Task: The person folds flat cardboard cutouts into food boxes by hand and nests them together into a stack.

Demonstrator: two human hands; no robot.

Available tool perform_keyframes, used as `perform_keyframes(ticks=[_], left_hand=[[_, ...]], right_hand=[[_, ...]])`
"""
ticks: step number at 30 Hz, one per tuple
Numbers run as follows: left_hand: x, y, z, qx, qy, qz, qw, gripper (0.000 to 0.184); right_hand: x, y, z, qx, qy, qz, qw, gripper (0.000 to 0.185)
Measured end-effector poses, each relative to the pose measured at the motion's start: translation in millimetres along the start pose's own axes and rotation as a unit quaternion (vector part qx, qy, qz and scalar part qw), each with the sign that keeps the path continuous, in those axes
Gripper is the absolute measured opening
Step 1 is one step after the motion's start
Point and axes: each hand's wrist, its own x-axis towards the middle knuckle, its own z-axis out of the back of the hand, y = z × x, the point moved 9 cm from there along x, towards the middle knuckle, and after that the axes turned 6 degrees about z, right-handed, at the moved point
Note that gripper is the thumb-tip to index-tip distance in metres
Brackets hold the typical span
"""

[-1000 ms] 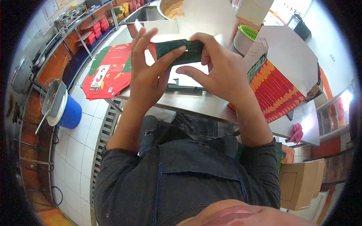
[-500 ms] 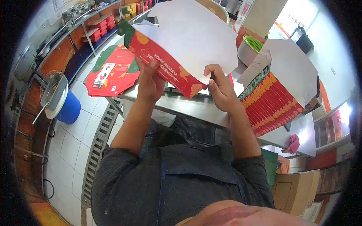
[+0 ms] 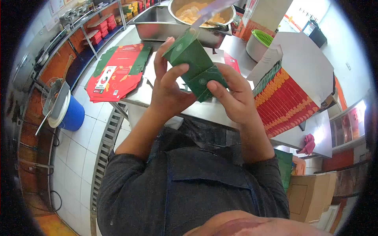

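Observation:
A printed cardboard piece, its green side facing me, is held tilted above the steel table. My left hand has its thumb and fingers on the left part of the card. At the right end, my right hand pinches the green card between thumb and fingers. Flat red and green cardboard sheets lie stacked at the table's left. On the right stands a tight row of folded red and green cartons with white flaps raised.
Behind the hands are a steel sink and a large bowl of orange-yellow food. A pot with a green basket stands back right. A pink cloth lies at the right edge. A blue bucket stands on the left floor.
The card held in my hands has turned from its red printed edge and white inside to its green side. My right hand has moved slightly, and the sink and bowl are now uncovered.

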Motion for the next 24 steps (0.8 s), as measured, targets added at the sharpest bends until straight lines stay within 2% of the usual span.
perform_keyframes(ticks=[1,2,5,8,11,14,17,18,21,24], left_hand=[[4,-6,0,0.014,0.012,-0.002,1.000,0.090],[15,-18,2,0.029,0.023,-0.004,0.999,0.089],[16,-23,-1,0.069,0.060,-0.017,0.996,0.084],[16,-27,-3,0.060,0.093,-0.020,0.994,0.076],[22,-30,-1,0.104,0.203,0.036,0.973,0.078],[19,-25,0,0.136,0.190,0.035,0.972,0.080],[19,-24,11,0.181,0.092,0.009,0.979,0.080],[19,-23,15,0.161,0.058,-0.022,0.985,0.081],[20,-25,19,0.195,0.013,0.001,0.981,0.083],[17,-22,21,0.193,-0.020,-0.021,0.981,0.082]], right_hand=[[-4,-11,-5,0.058,0.010,-0.065,0.996,0.040],[-6,-17,-7,0.068,0.023,-0.052,0.996,0.036],[-11,-34,-5,0.149,0.022,-0.116,0.982,0.033],[-12,-37,-3,0.135,0.035,-0.118,0.983,0.028],[-13,-36,5,0.012,0.044,-0.044,0.998,0.026],[-10,-26,5,-0.048,0.029,-0.017,0.998,0.026],[-6,-13,15,-0.129,-0.045,-0.007,0.991,0.027],[-4,-1,17,-0.189,-0.071,0.029,0.979,0.021],[-7,5,16,-0.210,-0.099,0.091,0.968,0.018],[-11,1,18,-0.189,-0.165,0.083,0.964,0.016]])
